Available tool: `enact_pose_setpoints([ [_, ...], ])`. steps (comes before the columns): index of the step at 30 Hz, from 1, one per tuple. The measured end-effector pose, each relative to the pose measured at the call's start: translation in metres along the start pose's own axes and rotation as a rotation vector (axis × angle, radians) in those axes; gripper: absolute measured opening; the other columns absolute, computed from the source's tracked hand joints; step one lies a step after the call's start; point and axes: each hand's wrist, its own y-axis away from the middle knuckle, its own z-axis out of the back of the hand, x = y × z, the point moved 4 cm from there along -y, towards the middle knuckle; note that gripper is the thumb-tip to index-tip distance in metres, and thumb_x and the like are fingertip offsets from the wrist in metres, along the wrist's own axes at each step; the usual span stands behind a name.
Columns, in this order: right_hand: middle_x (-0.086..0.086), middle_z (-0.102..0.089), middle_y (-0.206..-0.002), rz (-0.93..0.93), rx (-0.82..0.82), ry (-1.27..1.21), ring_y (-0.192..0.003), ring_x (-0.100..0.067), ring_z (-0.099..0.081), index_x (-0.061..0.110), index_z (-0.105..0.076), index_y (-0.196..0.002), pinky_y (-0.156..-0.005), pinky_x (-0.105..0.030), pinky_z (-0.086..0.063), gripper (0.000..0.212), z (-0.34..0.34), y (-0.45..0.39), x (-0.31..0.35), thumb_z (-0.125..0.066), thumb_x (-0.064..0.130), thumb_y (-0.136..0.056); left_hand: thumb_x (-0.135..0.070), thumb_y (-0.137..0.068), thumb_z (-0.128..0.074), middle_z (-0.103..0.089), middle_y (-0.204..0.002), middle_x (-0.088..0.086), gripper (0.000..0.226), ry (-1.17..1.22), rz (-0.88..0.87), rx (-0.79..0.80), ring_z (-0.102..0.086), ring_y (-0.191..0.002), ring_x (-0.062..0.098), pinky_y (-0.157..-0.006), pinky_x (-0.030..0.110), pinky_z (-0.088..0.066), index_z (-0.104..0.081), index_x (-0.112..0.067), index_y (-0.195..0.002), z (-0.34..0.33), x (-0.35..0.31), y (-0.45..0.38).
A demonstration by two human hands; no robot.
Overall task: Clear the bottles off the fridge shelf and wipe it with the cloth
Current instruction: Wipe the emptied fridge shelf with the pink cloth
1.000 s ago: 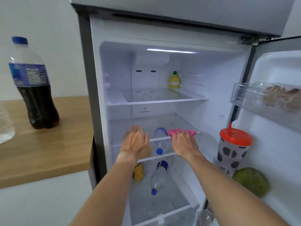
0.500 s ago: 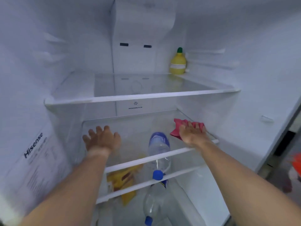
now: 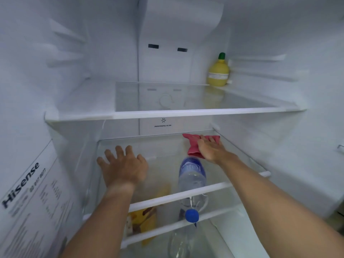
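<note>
Deep on the glass shelf (image 3: 163, 146), the right hand (image 3: 212, 148) lies flat, pinning the pink cloth (image 3: 192, 146) near the back right corner; its grip closes around nothing. The left hand (image 3: 123, 167) hovers open and empty. A water bottle (image 3: 192, 175) lies beside the cloth. Better to lift that bottle out first, then wipe in overlapping strokes with even pressure.

Left hand (image 3: 123, 169): bare, no glove, ring or watch visible.
Right hand (image 3: 212, 149): bare, no glove or ring visible.
Forearms: both bare up to the frame's edge; no sleeve or cuff in view.
</note>
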Motion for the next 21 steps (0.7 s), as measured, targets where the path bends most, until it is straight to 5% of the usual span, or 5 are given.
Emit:
enact_pose_setpoints([
  [10, 0.005, 0.005, -0.167, 0.167, 0.051, 0.201, -0.153, -0.029, 0.006, 0.039, -0.002, -0.158, -0.121, -0.051, 0.008, 0.079, -0.024, 0.025, 0.057, -0.014, 0.076, -0.089, -0.047, -0.099, -0.017, -0.013, -0.165, 0.007, 0.061, -0.008, -0.005, 0.043, -0.007, -0.151, 0.041, -0.119, 0.060, -0.007, -0.021, -0.023, -0.155, 0.000, 0.001, 0.000],
  [17, 0.012, 0.010, -0.166, 0.352, 0.098, 0.210, -0.153, -0.020, 0.012, 0.042, 0.002, -0.157, -0.121, -0.044, 0.012, 0.071, -0.029, 0.099, 0.075, -0.008, 0.070, -0.093, -0.049, -0.100, -0.017, -0.014, -0.165, 0.006, 0.061, -0.006, 0.006, 0.057, -0.008, -0.151, 0.039, -0.119, 0.060, -0.007, -0.021, -0.024, -0.155, 0.001, 0.003, 0.002],
  [21, 0.010, 0.000, -0.167, 0.385, 0.054, 0.233, -0.154, -0.018, 0.002, 0.037, -0.008, -0.158, -0.122, -0.044, 0.003, 0.062, -0.018, 0.121, 0.046, -0.010, 0.058, -0.099, -0.049, -0.099, -0.016, -0.010, -0.166, 0.005, 0.062, 0.002, 0.011, 0.069, -0.006, -0.152, 0.039, -0.119, 0.060, -0.006, -0.019, -0.025, -0.156, 0.002, 0.002, 0.002],
])
